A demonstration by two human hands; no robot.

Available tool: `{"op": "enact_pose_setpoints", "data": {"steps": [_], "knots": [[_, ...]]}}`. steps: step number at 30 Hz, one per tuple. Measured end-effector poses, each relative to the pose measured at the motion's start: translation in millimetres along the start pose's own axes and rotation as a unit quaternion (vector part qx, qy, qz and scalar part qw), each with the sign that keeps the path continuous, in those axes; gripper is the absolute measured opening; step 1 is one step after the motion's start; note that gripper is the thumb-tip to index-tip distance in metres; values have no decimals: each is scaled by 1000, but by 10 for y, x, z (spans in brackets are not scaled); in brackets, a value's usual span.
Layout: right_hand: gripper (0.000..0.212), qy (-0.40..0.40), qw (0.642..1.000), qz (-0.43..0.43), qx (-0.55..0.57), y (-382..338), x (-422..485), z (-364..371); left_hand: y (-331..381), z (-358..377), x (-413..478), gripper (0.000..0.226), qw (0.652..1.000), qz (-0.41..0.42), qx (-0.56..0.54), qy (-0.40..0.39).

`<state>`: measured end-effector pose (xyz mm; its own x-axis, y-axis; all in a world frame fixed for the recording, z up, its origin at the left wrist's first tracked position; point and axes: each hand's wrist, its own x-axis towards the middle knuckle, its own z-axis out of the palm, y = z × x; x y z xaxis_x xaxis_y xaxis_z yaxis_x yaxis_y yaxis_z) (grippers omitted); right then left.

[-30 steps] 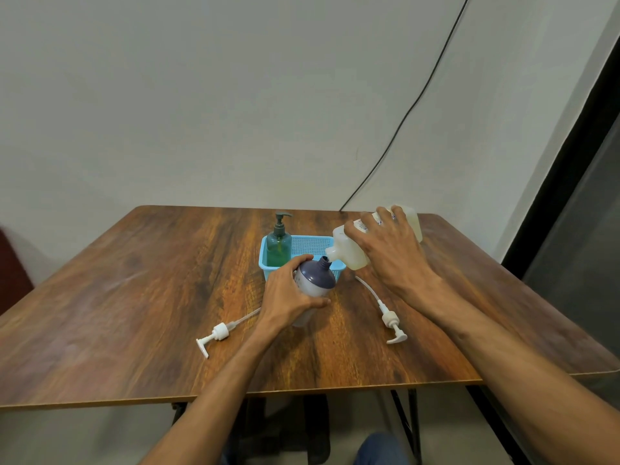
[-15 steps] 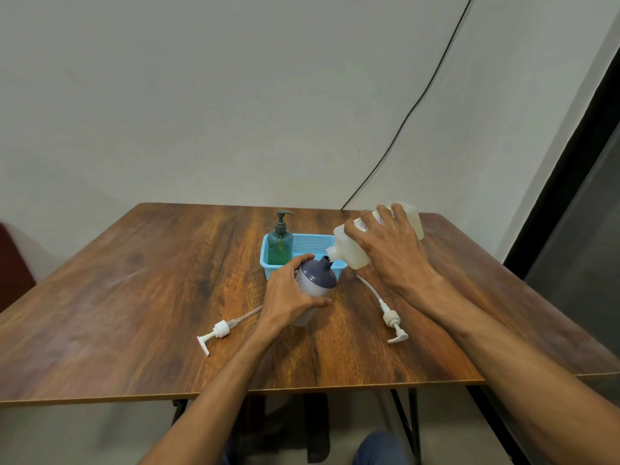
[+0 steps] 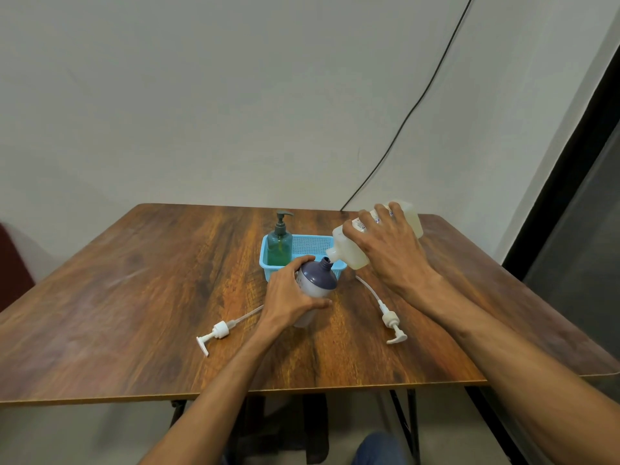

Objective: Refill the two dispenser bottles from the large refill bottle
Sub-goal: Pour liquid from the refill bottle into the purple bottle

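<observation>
My left hand (image 3: pixel 291 297) grips a round grey and purple dispenser bottle (image 3: pixel 317 280) that stands on the table with its neck uncapped. My right hand (image 3: pixel 389 250) holds the large pale refill bottle (image 3: pixel 350 255) tipped down to the left, its mouth right over the purple bottle's neck. A green dispenser bottle (image 3: pixel 279 243) with its pump on stands in the left end of a blue basket (image 3: pixel 312 245). Two white pump heads lie on the table, one (image 3: pixel 218 332) to my left and one (image 3: pixel 391 322) to my right.
The wooden table (image 3: pixel 134 297) has its front edge close to me. A black cable (image 3: pixel 402 122) runs down the wall behind. A dark frame stands at the right and a dark red object at the far left edge.
The view shifted slightly. Both hands and the two bottles hold nearly the same pose, the refill bottle staying tipped over the purple bottle's neck.
</observation>
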<state>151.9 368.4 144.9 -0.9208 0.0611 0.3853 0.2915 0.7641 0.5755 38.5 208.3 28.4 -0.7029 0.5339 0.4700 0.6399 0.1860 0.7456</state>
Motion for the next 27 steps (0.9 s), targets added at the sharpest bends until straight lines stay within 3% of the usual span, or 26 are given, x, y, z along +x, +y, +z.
{"op": "enact_pose_setpoints", "data": {"steps": [27], "knots": [[66, 20, 999, -24, -34, -45, 69, -17, 2, 15, -25, 86, 1000, -12, -7, -1]]}}
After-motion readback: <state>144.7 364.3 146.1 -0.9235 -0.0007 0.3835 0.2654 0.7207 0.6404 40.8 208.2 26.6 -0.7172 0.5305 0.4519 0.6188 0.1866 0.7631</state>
